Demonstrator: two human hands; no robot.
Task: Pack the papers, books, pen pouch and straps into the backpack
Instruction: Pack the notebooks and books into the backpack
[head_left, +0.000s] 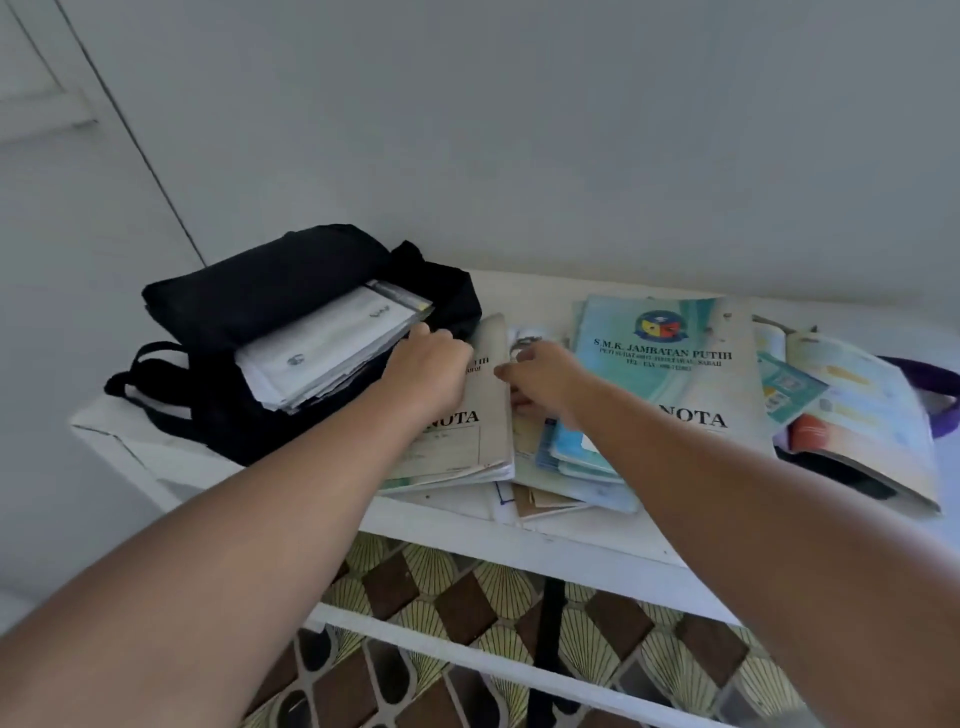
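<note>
A black backpack (260, 291) lies on the left of the white table (571, 540), its mouth holding a stack of white papers (332, 348). My left hand (431, 364) rests on a pale "NOTA" notebook (467, 441) beside the bag, its fingertips near the papers' edge. My right hand (545, 374) curls over the notebook's right edge, above a pile of thin blue books (576, 457). A large teal "NOTA" book (675, 364) lies to the right, and further right a colourful book (862, 415).
A purple strap (930, 379) and a dark object (836, 473) peek out under the colourful book at the far right. The table stands against a grey wall. Below the tabletop a white rail crosses over a patterned floor (467, 597).
</note>
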